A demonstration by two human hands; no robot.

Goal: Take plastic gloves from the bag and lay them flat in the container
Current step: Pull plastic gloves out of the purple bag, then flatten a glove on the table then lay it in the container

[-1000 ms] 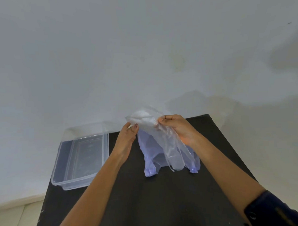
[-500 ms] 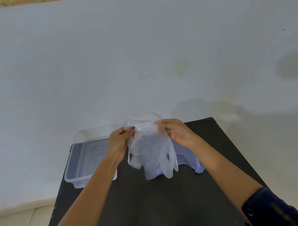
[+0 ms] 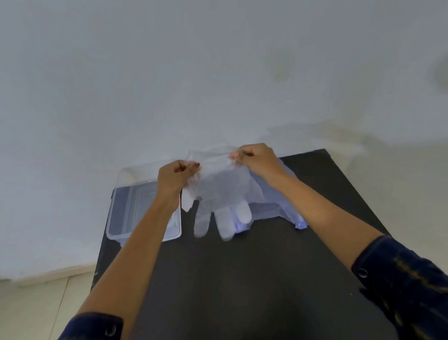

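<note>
Both hands, left hand (image 3: 175,178) and right hand (image 3: 258,159), pinch the cuff of a clear plastic glove (image 3: 221,195), fingers closed on it. It hangs above the black desk (image 3: 248,284), between the clear container (image 3: 132,212) at the desk's left edge and the bag (image 3: 278,206); the near desk is bare.

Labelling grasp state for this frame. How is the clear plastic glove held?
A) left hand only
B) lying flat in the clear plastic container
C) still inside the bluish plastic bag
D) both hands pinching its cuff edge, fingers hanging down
D: the left hand and right hand each pinch the top edge of the clear plastic glove, whose fingers dangle above the black table.
</note>
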